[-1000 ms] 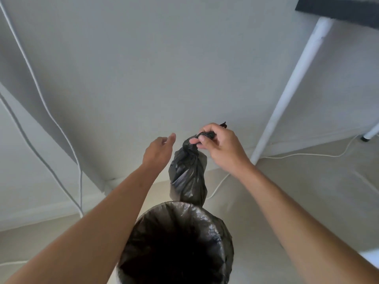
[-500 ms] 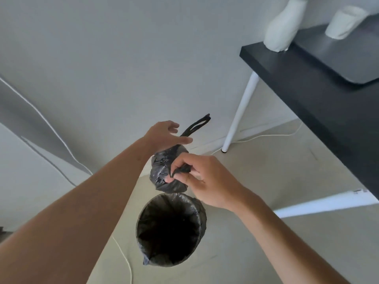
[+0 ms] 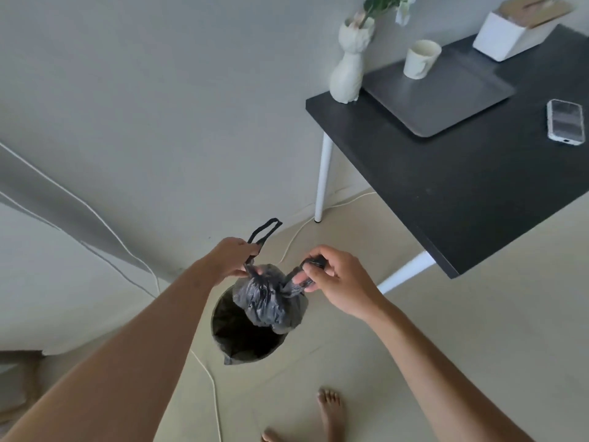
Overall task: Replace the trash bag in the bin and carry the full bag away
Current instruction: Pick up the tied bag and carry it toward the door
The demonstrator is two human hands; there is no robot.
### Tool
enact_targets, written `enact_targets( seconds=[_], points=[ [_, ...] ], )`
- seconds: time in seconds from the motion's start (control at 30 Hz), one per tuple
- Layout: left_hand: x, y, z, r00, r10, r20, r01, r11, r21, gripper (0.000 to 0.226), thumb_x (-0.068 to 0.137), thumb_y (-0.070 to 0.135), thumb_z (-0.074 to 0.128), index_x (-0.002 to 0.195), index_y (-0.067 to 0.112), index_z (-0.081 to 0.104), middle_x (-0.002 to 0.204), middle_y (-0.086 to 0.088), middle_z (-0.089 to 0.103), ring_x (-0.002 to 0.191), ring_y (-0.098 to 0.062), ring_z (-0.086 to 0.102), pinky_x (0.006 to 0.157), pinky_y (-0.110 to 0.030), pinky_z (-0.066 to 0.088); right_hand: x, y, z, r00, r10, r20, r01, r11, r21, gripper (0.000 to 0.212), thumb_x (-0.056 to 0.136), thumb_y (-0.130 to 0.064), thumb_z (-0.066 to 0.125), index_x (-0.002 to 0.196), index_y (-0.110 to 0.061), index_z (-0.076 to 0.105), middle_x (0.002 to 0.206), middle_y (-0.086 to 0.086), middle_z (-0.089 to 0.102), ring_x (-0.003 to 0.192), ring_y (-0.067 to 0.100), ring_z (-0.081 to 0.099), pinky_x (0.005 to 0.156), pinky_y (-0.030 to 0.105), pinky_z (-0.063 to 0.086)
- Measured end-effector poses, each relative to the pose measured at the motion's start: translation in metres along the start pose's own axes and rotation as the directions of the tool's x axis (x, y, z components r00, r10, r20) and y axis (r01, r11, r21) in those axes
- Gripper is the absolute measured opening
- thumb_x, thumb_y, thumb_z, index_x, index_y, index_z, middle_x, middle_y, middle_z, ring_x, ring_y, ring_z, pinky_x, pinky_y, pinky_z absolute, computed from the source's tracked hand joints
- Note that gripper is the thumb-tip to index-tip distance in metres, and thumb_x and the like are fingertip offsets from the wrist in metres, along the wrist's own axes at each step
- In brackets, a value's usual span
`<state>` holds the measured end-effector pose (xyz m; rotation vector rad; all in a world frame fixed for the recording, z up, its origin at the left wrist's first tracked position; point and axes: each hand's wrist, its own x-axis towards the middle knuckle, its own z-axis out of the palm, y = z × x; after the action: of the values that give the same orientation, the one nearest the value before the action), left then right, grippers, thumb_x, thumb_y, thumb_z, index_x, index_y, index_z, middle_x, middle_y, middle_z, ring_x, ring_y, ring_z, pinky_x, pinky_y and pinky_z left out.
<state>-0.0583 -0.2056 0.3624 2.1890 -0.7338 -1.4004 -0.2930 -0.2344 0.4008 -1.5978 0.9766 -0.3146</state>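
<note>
A small full black trash bag [image 3: 269, 299] hangs in the air just above the round bin [image 3: 234, 338]. A black liner covers the bin's inside. My left hand [image 3: 234, 260] pinches the bag's left handle, whose loop sticks up past my fingers. My right hand [image 3: 336, 279] grips the right handle, bunched in my fingers. The two handles are pulled apart over the bag's gathered neck. The bag hides the bin's far right rim.
A black desk [image 3: 452, 189] on white legs stands to the right, holding a white vase [image 3: 349, 67], cup [image 3: 420, 59], grey tray, phone [image 3: 565, 121] and white box. White cables [image 3: 210, 384] run across the floor past the bin. My bare feet [image 3: 330, 409] are below the bin.
The view has risen and pulled back from the bin. My left hand took hold of one handle, and my right hand shifted to the other; the handles are now spread apart.
</note>
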Motion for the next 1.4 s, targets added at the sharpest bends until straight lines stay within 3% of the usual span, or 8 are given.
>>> enact_targets(
  seconds=[0.13,0.3,0.47,0.83,0.97,1.07,1.17,1.4],
  points=[
    [-0.052,0.024,0.018,0.999,-0.018,-0.026,0.018,1.0,0.001,0.02,0.093,0.015,0.056,0.098,-0.004,0.061,0.092,-0.015,0.061,0.083,-0.027,0.065,0.082,-0.045,0.059,-0.042,-0.012,-0.021,0.996,0.079,-0.036,-0.078,0.997,0.024,0.007,0.096,-0.015,0.055,0.099,-0.012,0.061,0.082,-0.001,0.079,0.075,0.014,0.076,0.077,0.031,0.062],
    [-0.1,0.062,0.04,0.993,0.112,-0.039,-0.108,0.99,0.096,0.03,0.092,0.018,0.053,0.104,-0.007,0.065,0.094,-0.015,0.056,0.08,-0.025,0.054,0.067,-0.034,0.052,-0.092,-0.029,-0.05,0.968,0.159,-0.193,-0.15,0.987,0.062,0.012,0.097,-0.014,0.053,0.099,-0.006,0.061,0.089,0.004,0.079,0.079,0.02,0.076,0.053,0.011,0.052],
    [-0.123,0.091,0.058,0.975,0.218,0.034,-0.22,0.972,0.084,0.018,0.088,0.019,0.058,0.084,0.004,0.068,0.086,-0.014,0.06,0.078,-0.024,0.052,0.074,-0.035,0.049,-0.127,-0.027,-0.068,0.877,0.243,-0.416,-0.185,0.967,0.174,0.007,0.094,-0.013,0.056,0.091,-0.012,0.062,0.08,0.001,0.079,0.082,0.024,0.076,0.078,0.039,0.062],
    [-0.188,0.139,0.129,0.868,0.337,0.365,-0.4,0.91,0.11,0.015,0.081,0.002,0.043,0.085,0.002,0.058,0.087,-0.018,0.063,0.077,-0.029,0.063,0.078,-0.036,0.053,-0.238,-0.026,-0.073,0.349,0.443,-0.826,-0.109,0.894,0.434,0.015,0.09,-0.021,0.06,0.079,-0.012,0.065,0.073,0.006,0.077,0.071,0.021,0.074,0.065,0.035,0.064],
    [-0.225,0.144,0.178,0.783,0.35,0.513,-0.469,0.875,0.119,0.013,0.089,0.001,0.05,0.08,0.003,0.059,0.084,-0.015,0.068,0.082,-0.029,0.065,0.076,-0.033,0.053,-0.299,-0.018,-0.07,0.185,0.514,-0.838,-0.011,0.854,0.521,0.016,0.09,-0.021,0.061,0.078,-0.012,0.065,0.064,0.0,0.075,0.073,0.023,0.074,0.067,0.037,0.064],
    [-0.257,0.146,0.217,0.735,0.358,0.576,-0.506,0.855,0.115,0.025,0.089,-0.001,0.046,0.068,0.004,0.057,0.056,-0.005,0.071,0.083,-0.029,0.069,0.077,-0.038,0.058,-0.349,-0.014,-0.066,0.055,0.553,-0.831,0.055,0.829,0.556,0.015,0.091,-0.02,0.062,0.08,-0.011,0.065,0.062,-0.001,0.074,0.073,0.022,0.073,0.068,0.039,0.064],
    [-0.301,0.145,0.252,0.634,0.342,0.694,-0.578,0.805,0.131,0.024,0.09,-0.002,0.044,0.07,0.004,0.057,0.064,-0.01,0.07,0.08,-0.028,0.067,0.086,-0.041,0.056,-0.4,-0.013,-0.059,-0.065,0.597,-0.8,0.102,0.801,0.589,0.015,0.092,-0.021,0.062,0.087,-0.008,0.067,0.069,0.003,0.076,0.079,0.024,0.075,0.072,0.038,0.063],
    [-0.393,0.127,0.317,0.417,0.31,0.854,-0.726,0.679,0.108,0.023,0.077,-0.011,0.045,0.068,0.006,0.056,0.038,-0.002,0.058,0.064,-0.027,0.064,0.075,-0.041,0.058,-0.514,-0.022,-0.029,-0.299,0.617,-0.728,0.189,0.786,0.588,0.016,0.095,-0.021,0.06,0.095,-0.006,0.067,0.074,0.005,0.074,0.069,0.016,0.07,0.065,0.031,0.063]
  ],
)
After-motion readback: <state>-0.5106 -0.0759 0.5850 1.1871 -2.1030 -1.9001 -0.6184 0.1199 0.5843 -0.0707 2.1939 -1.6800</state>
